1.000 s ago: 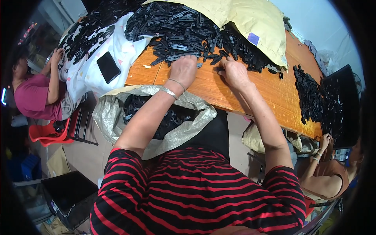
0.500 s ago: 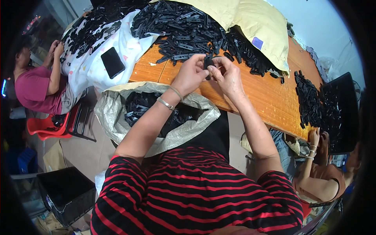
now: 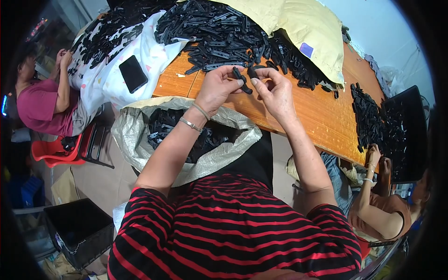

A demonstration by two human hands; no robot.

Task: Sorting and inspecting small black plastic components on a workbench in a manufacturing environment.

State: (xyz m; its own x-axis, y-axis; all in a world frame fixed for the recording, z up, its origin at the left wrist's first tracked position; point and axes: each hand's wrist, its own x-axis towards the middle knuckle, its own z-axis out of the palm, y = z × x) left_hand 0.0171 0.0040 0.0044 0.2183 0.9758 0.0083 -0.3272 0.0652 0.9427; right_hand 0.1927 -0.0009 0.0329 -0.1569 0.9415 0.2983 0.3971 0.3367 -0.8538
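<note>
My left hand (image 3: 220, 87) is closed on a slim black plastic part (image 3: 241, 80), pinched between thumb and fingers. Just to its right, my right hand (image 3: 276, 91) pinches a second, rounded black piece (image 3: 252, 72) between thumb and forefinger. A small gap separates the two parts. Both hands are above the near edge of the wooden table (image 3: 182, 78). Right behind them lies a big heap of long black plastic parts (image 3: 217, 32). Below my left forearm, a woven sack (image 3: 135, 135) gapes with more black parts inside it.
A yellowish paper sack (image 3: 308, 28) lies at the back over dark pieces. A phone (image 3: 133, 74) rests on white patterned cloth (image 3: 105, 84). Co-workers sit left (image 3: 42, 102) and right (image 3: 380, 210), the latter near a black tray (image 3: 406, 135). A black crate (image 3: 79, 228) stands lower left.
My hands have drawn apart, the left going left and slightly down. The two black parts, close together before, now show separately, one in each hand.
</note>
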